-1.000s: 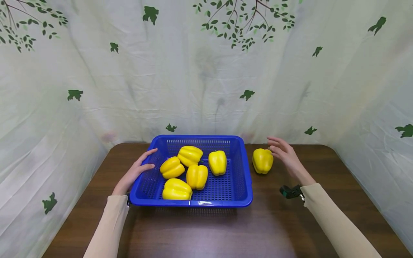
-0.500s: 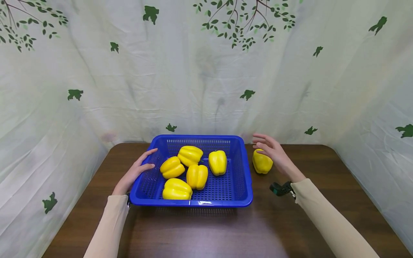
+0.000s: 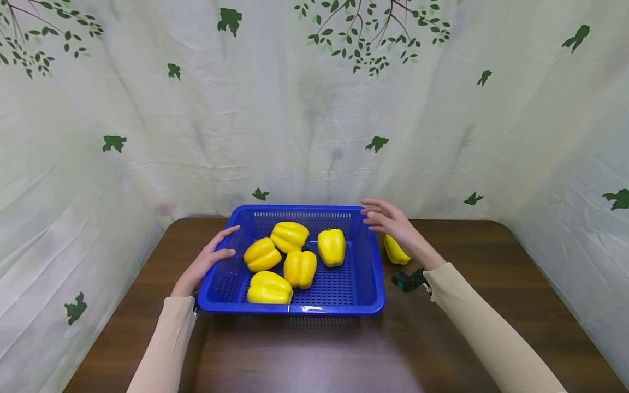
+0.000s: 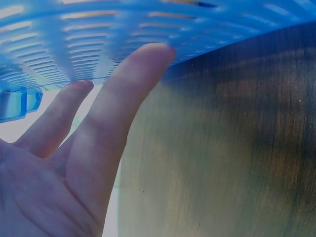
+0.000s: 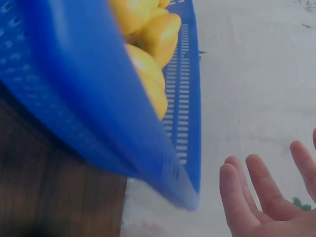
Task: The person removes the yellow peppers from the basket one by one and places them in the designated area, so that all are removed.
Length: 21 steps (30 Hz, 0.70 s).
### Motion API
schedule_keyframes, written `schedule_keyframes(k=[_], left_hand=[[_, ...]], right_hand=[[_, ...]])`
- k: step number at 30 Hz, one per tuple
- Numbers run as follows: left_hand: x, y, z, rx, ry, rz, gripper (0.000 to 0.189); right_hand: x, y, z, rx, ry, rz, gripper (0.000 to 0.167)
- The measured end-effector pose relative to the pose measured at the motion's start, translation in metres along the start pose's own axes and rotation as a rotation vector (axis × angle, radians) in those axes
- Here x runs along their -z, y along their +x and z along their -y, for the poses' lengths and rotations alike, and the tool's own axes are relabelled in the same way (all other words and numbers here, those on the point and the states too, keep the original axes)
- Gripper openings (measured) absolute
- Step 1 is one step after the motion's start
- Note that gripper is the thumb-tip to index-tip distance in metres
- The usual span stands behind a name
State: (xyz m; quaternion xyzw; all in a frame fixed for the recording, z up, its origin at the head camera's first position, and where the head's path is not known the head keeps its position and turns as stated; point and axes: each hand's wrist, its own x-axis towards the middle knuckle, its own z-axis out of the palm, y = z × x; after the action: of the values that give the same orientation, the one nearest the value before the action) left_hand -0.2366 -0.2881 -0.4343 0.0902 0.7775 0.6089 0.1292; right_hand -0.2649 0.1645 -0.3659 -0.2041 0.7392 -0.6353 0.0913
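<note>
A blue slotted plastic basket (image 3: 292, 309) sits on the table, holding several yellow bell peppers (image 3: 300, 269). My left hand (image 3: 205, 262) touches its left side, with extended thumb and fingers reaching across the rim in the head view. In the left wrist view the thumb (image 4: 116, 108) lies against the slotted blue wall. My right hand (image 3: 393, 226) hovers at the basket's back right corner, fingers spread and nothing in them. In the right wrist view those fingers (image 5: 266, 185) appear beside the rim. Partly hidden under this hand, another yellow bell pepper (image 3: 396, 251) lies outside the basket.
The dark wooden table (image 3: 295, 355) extends in front of and to both sides of the basket. A pale curtain (image 3: 304, 120) with printed leaves hangs behind the table's back edge and along both sides. A dark strap device (image 3: 410, 280) is on the right wrist.
My right hand has moved left, from beside the loose bell pepper across it to the basket's back right corner. The left hand, basket and peppers have stayed in place.
</note>
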Motion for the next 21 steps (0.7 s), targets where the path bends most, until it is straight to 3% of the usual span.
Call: schedule_keyframes(k=[21], left_hand=[[0.001, 0.002, 0.003, 0.002, 0.007, -0.006, 0.059]], right_hand=[[-0.042, 0.031, -0.007, -0.137, -0.055, 0.066, 0.046]])
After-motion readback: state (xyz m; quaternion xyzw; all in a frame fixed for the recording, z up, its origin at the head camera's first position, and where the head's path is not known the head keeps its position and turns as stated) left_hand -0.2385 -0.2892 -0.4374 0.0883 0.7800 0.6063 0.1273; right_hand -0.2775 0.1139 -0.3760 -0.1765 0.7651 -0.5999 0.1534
